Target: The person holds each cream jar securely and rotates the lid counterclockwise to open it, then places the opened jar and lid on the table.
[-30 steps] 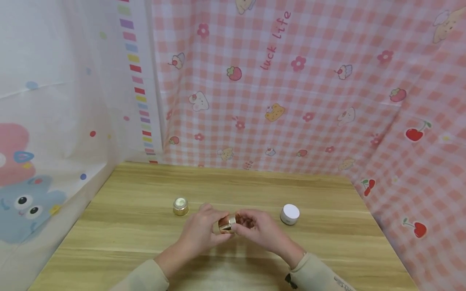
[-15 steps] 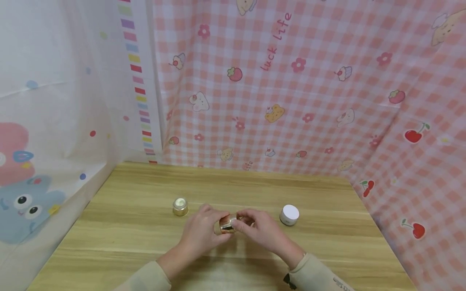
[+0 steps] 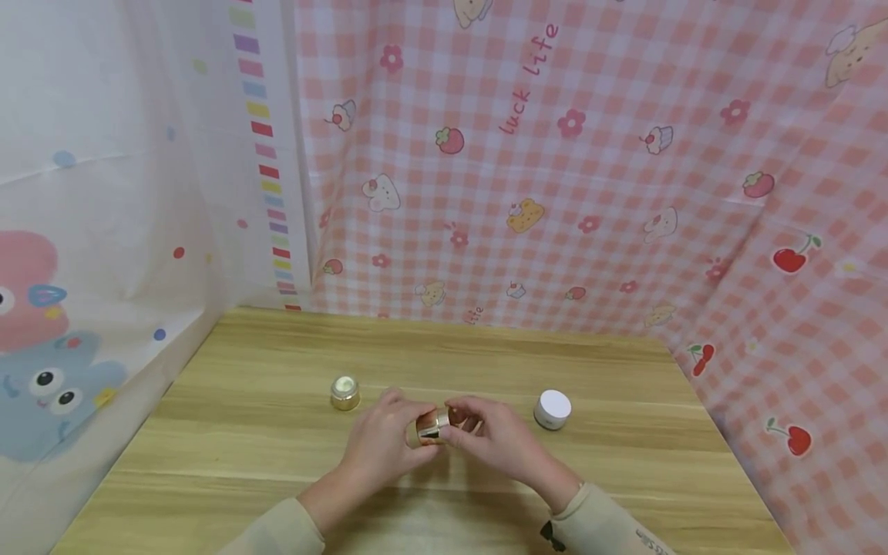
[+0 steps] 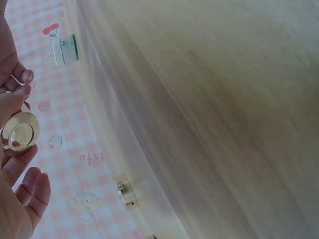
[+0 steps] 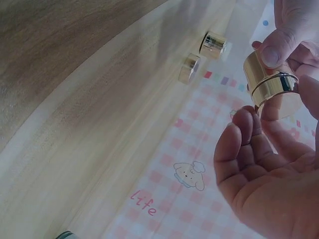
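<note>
A shiny gold cylindrical container [image 3: 432, 427] is held between both hands above the table, lying on its side, with a seam round it in the right wrist view. My left hand [image 3: 380, 441] grips its left part with thumb and fingers. The thumb and fingers of my right hand [image 3: 501, 441] pinch the right end. The left wrist view shows a round gold end face [image 4: 21, 133] with faint marks. In the right wrist view the container [image 5: 269, 77] sits between the two hands, and the right hand's other fingers [image 5: 244, 144] are curled beside it.
A gold jar with a pale top [image 3: 344, 394] stands left of the hands on the wooden table [image 3: 444, 354]. To their right stands a white-lidded jar [image 3: 553, 409]. Another short gold piece [image 5: 189, 68] shows near the gold jar [image 5: 213, 45]. Patterned cloth hangs behind and at both sides.
The right hand's thumb and fingers have shifted slightly on the container's end. The left hand keeps its grip, and the jars on the table have not moved.
</note>
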`<state>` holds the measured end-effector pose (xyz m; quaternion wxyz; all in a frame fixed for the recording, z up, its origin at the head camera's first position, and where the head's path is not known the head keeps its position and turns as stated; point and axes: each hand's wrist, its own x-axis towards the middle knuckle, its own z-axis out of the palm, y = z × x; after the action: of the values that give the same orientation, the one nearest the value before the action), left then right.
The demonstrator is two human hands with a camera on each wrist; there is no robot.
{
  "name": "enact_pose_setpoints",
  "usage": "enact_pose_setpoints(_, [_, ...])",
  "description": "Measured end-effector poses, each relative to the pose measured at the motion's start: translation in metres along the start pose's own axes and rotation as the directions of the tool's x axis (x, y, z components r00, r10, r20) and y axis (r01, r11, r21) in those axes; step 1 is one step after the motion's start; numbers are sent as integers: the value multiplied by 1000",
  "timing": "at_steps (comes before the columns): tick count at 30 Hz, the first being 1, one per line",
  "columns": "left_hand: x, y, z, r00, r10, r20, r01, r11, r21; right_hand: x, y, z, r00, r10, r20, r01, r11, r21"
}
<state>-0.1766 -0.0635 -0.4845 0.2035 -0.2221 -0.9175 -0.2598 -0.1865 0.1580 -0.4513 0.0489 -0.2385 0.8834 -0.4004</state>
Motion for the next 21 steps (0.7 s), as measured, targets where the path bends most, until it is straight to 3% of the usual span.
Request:
enact_pose_setpoints(6, [1,0,0,1000,7,-1,-7,1000,-3,1,1,-1,998,64,-9,-64,998,12])
enact_pose_setpoints(12, [1,2,-1,1000,10,0,-10,1000,0,1,1,-1,998,65,2,-65,998,16])
enact_pose_setpoints(21, [1,2,-1,1000,0,2,0,1000,-15,-1,2,-2,1000,-25,4,25,1000,17])
